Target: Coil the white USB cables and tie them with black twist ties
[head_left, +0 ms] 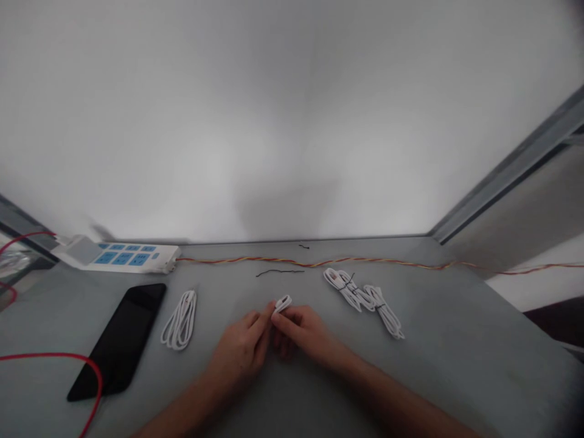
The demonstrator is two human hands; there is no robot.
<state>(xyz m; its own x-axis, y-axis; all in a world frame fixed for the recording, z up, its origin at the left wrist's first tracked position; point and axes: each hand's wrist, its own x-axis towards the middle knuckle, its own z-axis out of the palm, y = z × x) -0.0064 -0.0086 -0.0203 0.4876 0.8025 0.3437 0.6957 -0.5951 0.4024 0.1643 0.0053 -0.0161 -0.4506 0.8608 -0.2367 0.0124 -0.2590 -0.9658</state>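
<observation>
Forearms (371, 380), left fingers (263, 320), right fingers (288, 326), both pinched closed on white cable (283, 303), loop jutting past tips

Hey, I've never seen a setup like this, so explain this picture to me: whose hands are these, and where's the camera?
There's no machine here, just one person's bare hands, seen from a camera worn on their head, looking forward and down. The left hand and right hand meet in the middle, fingertips holding a small looped white cable. On the grey table, to the left, lie a white cable coil, a black phone-like slab and a power strip. To the right are two tied white cable bundles. Behind the hands lie a thin black strand and a twisted wire.
</observation>
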